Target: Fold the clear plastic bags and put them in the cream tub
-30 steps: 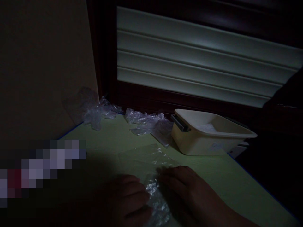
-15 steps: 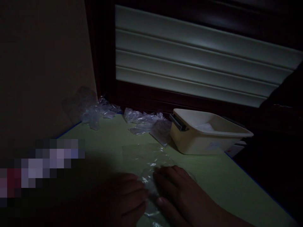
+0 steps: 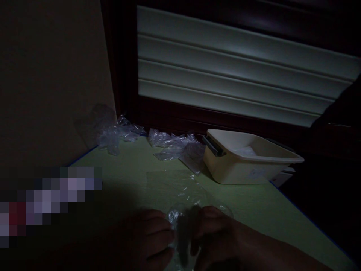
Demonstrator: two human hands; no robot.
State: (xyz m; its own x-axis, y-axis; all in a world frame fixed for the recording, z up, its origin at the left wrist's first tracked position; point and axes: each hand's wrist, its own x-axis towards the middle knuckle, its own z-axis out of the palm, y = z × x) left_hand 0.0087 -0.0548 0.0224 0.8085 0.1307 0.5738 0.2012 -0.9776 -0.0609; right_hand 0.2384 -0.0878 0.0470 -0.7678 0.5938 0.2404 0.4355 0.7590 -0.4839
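A clear plastic bag point(image 3: 169, 184) lies spread on the green tabletop in front of me, its near part wrinkled and shiny. My left hand point(image 3: 153, 239) rests flat on the bag's left side, fingers stretched out and pointing right. On the other side, my right hand point(image 3: 216, 237) is over the bag with bent fingers apart from one another; nothing shows in its grasp. A shadowed strip of plastic runs between the two hands. Dim light hides the details of both palms and the bag's near edge.
A cream plastic bin point(image 3: 239, 169) with dark handles stands at the back right, holding some clear plastic. Crumpled clear bags point(image 3: 172, 145) lie along the back edge, with more plastic point(image 3: 113, 135) in the left corner. A blurred patch covers the left side.
My right hand has drawn a little to the right, its fingers curling from flat to bent. My left hand has stayed almost in place, and the gap between the hands is wider.
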